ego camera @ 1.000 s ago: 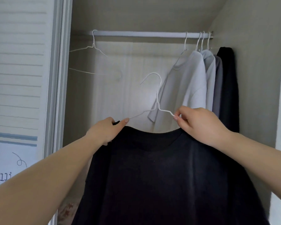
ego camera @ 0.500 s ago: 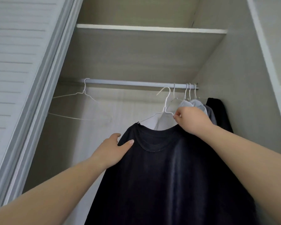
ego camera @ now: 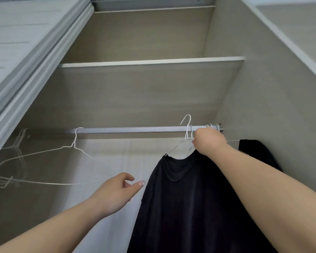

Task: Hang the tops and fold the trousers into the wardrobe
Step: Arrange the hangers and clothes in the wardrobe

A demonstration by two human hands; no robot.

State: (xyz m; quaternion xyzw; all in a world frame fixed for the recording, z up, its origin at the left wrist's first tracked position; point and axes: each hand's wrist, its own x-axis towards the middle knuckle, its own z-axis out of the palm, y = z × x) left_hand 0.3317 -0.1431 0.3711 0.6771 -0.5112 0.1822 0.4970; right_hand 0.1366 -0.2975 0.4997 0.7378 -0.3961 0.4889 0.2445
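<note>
Black top [ego camera: 190, 207] is on a thin white wire hanger [ego camera: 187, 133], hook poking up just above the wardrobe rail [ego camera: 135, 130] near its right end. Collar's round, fabric drapes straight down. Another dark garment [ego camera: 255, 152] hangs against the right wall.

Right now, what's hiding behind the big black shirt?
Behind the black shirt only the pale wardrobe back wall shows beside it. Another dark garment peeks out to its right. The right hand, gripping the hanger, and the shirt cover whatever else hangs there.
</note>
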